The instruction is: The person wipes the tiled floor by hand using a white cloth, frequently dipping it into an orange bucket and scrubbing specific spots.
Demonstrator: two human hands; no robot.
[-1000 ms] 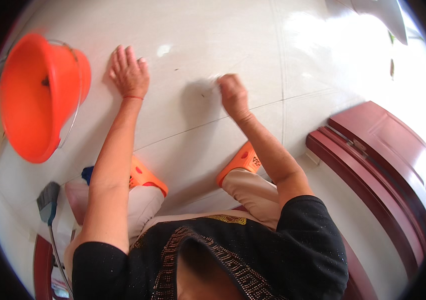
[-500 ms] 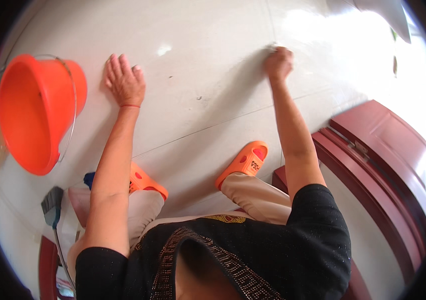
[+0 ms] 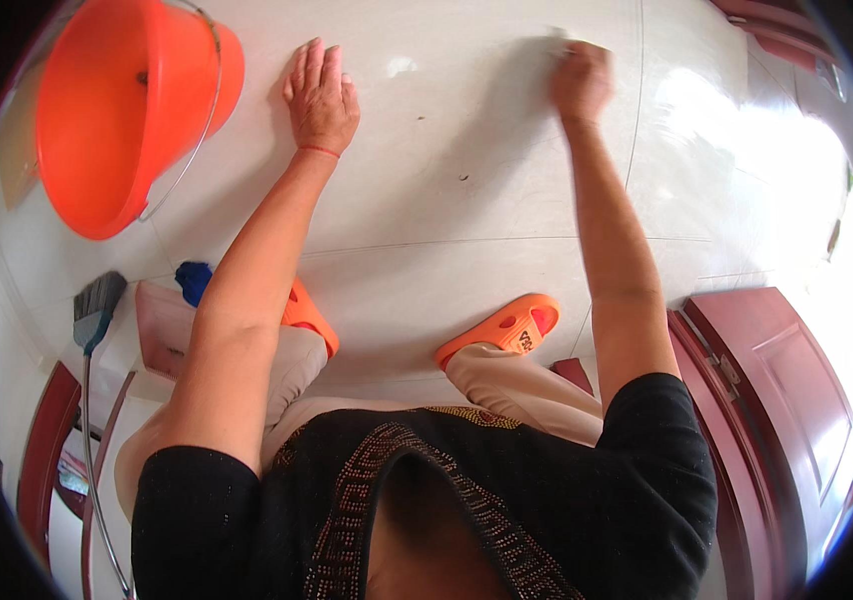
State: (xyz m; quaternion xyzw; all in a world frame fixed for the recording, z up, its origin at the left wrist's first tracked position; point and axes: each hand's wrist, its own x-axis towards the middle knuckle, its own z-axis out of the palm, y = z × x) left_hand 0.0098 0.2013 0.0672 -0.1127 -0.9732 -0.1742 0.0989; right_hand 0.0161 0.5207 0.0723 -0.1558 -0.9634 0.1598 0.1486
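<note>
Firstly, head view. We enter the left hand (image 3: 325, 105): palm down, fingers extended and slightly parted, thumb out to the side, laid flat on the floor (image 3: 387, 215) with only the tile under it. A thin red cord (image 3: 320, 151) rings its wrist.

Next we enter the right hand (image 3: 582, 85): fingers folded in, arm stretched well forward, outline blurred. It has hold of a small pale item (image 3: 558, 36), which shows at the fingertips, on the hand's far left side, just beyond the knuckles. We cannot tell its kind or full shape, as blur and the fingers hide most of it. It lies well apart from the left hand, to the right of it and a little farther forward; a soft shadow falls to its lower left.

Between the hands we list two dark specks on the tile, the larger one (image 3: 464, 178) nearer the body, the smaller one (image 3: 421, 118) farther off.

Left of the left hand: one orange bucket (image 3: 182, 90), tilted in our view, its mouth turned left, with a wire handle (image 3: 205, 125). Below it: one grey broom (image 3: 99, 305) and one blue object (image 3: 194, 283). Underfoot: orange slippers (image 3: 497, 330). At right: one dark red panelled door (image 3: 772, 370).
</note>
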